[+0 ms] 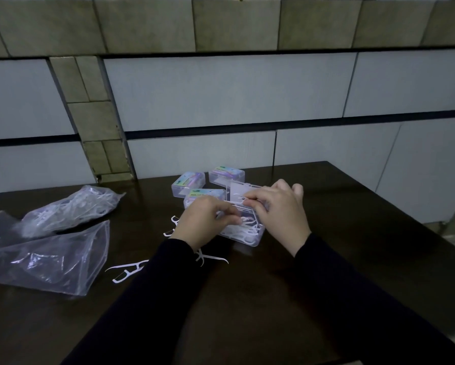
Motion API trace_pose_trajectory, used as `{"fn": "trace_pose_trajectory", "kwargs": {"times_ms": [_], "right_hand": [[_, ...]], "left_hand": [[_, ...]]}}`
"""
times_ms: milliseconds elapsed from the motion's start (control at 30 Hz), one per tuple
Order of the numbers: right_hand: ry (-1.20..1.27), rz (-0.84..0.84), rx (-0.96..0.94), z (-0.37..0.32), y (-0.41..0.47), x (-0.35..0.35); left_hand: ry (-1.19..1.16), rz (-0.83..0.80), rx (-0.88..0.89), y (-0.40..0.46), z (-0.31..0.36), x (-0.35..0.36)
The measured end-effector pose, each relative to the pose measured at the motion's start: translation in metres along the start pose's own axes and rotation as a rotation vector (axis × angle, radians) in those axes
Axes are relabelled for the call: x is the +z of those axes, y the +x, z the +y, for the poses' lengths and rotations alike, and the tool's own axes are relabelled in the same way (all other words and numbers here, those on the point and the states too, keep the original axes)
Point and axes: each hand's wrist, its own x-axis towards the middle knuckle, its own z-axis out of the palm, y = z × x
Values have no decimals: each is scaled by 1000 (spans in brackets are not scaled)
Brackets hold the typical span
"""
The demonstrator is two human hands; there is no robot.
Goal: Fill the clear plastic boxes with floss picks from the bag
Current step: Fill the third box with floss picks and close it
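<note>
An open clear plastic box lies between my hands on the dark table, its lid raised at the back and white floss picks inside. My left hand hovers over the box's left side with curled fingers pinching picks. My right hand is at the box's right side, pinching a floss pick over it. The clear bag of floss picks lies at the far left. Three closed boxes with colourful labels stand just behind.
An empty crumpled clear bag lies at the left front. Loose floss picks are scattered on the table near my left sleeve. A tiled wall rises behind the table; the table's right edge runs diagonally.
</note>
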Motion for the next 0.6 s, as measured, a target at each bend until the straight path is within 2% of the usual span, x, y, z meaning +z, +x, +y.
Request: {"fn": "trace_pose_trajectory", "kwargs": {"times_ms": [233, 400, 600], "right_hand": [[-40, -44, 13, -2, -4, 0], [-86, -81, 11, -5, -4, -2], [-203, -173, 27, -8, -2, -8]], "left_hand": [[-123, 49, -124, -10, -5, -19], [-123, -112, -218, -12, -12, -16], [-140, -167, -215, -12, -10, -13]]}}
